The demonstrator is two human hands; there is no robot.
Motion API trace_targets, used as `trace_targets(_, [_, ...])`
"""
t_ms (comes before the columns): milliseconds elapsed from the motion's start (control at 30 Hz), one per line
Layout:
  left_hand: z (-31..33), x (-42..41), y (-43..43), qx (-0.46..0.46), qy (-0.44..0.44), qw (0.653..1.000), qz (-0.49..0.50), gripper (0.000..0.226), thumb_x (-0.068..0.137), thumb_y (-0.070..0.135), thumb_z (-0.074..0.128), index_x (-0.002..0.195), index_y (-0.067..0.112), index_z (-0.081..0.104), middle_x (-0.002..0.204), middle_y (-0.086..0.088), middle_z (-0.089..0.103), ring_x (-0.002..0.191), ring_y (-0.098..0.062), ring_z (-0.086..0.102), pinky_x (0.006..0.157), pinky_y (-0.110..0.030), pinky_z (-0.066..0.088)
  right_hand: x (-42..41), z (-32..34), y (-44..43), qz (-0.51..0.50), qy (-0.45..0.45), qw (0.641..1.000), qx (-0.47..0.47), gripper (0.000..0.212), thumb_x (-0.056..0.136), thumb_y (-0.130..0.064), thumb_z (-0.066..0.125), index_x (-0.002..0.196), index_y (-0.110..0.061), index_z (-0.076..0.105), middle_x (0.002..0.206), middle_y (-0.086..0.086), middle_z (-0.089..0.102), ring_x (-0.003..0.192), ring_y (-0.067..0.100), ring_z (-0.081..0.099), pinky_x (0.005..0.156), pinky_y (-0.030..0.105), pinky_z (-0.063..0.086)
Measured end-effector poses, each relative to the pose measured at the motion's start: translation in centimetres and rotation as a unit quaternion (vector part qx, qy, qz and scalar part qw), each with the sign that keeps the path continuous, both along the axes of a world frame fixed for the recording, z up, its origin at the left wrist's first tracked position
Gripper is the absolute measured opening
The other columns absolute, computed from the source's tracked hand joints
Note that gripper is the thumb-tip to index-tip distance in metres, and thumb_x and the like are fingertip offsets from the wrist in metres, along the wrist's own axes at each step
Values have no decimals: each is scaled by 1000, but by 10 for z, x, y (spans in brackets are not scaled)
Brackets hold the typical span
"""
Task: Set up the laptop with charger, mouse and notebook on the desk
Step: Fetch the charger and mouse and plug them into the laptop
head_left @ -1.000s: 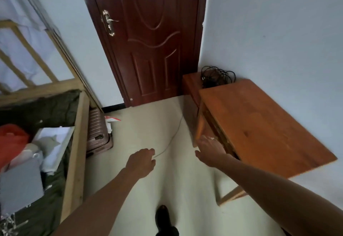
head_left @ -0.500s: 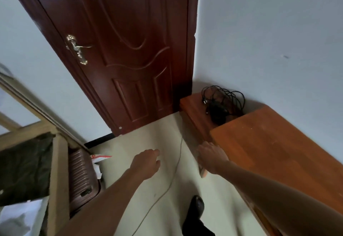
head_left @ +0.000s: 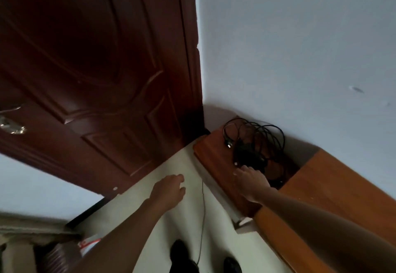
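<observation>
A black charger with its tangled cable lies on a low reddish-brown stand in the corner by the wall. My right hand reaches over the stand, its fingertips touching the near side of the charger block. My left hand hangs over the floor with loosely curled fingers and holds nothing. The orange wooden desk runs along the wall to the right of the stand. No laptop, mouse or notebook is in view.
A dark wooden door with a brass handle fills the left. A thin wire runs along the pale floor between my shoes. A ribbed suitcase sits at the lower left.
I have stepped closer to the corner. My right hand moved forward from the stand's front edge to the charger. The left hand stayed over the floor.
</observation>
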State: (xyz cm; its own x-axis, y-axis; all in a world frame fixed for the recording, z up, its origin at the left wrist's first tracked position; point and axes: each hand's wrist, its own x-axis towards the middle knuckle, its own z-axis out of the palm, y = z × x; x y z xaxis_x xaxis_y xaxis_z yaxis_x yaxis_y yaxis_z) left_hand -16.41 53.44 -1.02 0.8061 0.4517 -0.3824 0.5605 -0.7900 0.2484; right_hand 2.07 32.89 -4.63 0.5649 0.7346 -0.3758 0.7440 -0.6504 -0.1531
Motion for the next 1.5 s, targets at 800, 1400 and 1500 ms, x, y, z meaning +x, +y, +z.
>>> trace_targets(800, [-73, 380, 136, -125, 74, 964, -222, 92, 72, 50, 76, 146, 19, 29, 145, -9, 35, 133, -28, 39, 105, -39, 38, 201, -85, 39, -574, 110, 812, -17, 119, 65, -59, 75, 152, -12, 10, 154, 14, 25, 142, 33, 25, 108, 51, 31])
trace_targets(1400, [-221, 454, 53, -275, 166, 938, -131, 53, 71, 30, 82, 117, 12, 62, 115, -11, 67, 103, -31, 64, 89, -45, 55, 223, -192, 37, -778, 187, 595, 77, 102, 63, -42, 85, 143, -13, 29, 135, 15, 49, 119, 37, 53, 88, 39, 47])
trace_targets(1500, [-224, 431, 56, -329, 194, 921, -77, 12, 83, 24, 72, 82, 14, 67, 73, -6, 65, 62, -21, 63, 58, -33, 55, 215, -192, 37, -781, 216, 580, 84, 56, 69, -41, 81, 111, -10, 61, 105, 10, 67, 88, 27, 65, 72, 33, 53])
